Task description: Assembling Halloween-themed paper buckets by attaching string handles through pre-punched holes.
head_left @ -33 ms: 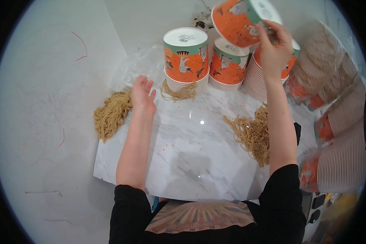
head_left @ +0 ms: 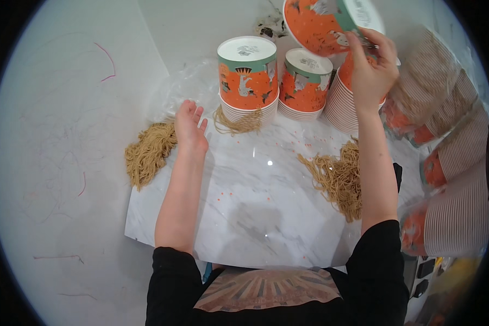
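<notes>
My right hand (head_left: 376, 68) grips an orange and green paper tub (head_left: 318, 24) near its base and holds it tilted in the air above the other tubs. My left hand (head_left: 191, 126) hovers with its fingers spread and nothing in them. Just beside it lies a heap of tan yarn-like strands (head_left: 148, 155). Another tan heap (head_left: 337, 176) sits at the right, partly hidden by my right forearm. Upside-down tubs stand in stacks at the back: a left stack (head_left: 247, 81), a middle stack (head_left: 305, 89) and a right stack (head_left: 342, 106), partly behind my right hand.
A small tan bundle (head_left: 239, 122) rests against the left stack. Several bagged tub stacks (head_left: 453, 217) line the right side. Clear plastic film (head_left: 193, 84) lies behind my left hand. Orange specks dot the white marbled tabletop (head_left: 239, 174). A wall (head_left: 65, 163) borders the left.
My right hand has shifted slightly to the right with the tilted tub. My left hand has hardly moved.
</notes>
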`<act>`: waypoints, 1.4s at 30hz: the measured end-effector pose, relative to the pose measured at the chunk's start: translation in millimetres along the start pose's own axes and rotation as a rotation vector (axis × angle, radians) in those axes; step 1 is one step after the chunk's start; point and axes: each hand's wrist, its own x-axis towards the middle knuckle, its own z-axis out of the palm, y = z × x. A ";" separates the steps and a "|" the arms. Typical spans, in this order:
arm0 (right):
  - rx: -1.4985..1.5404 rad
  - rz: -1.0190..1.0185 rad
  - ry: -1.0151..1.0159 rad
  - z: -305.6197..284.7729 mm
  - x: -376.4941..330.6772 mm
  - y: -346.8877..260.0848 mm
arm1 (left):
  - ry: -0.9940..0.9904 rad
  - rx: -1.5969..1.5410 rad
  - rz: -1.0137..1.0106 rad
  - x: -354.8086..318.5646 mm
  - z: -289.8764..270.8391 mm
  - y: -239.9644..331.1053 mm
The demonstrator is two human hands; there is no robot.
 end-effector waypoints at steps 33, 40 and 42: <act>-0.202 0.220 -1.420 -152.4 -121.2 -44.3 | -0.704 0.235 0.416 -170.5 -21.5 -85.3; 0.118 0.386 -1.328 -132.1 -92.3 -77.7 | -0.456 0.557 1.029 -171.1 -28.7 -73.2; 0.192 0.383 -1.317 -119.6 -87.2 -93.9 | -0.625 0.681 1.181 -181.0 -38.7 -64.9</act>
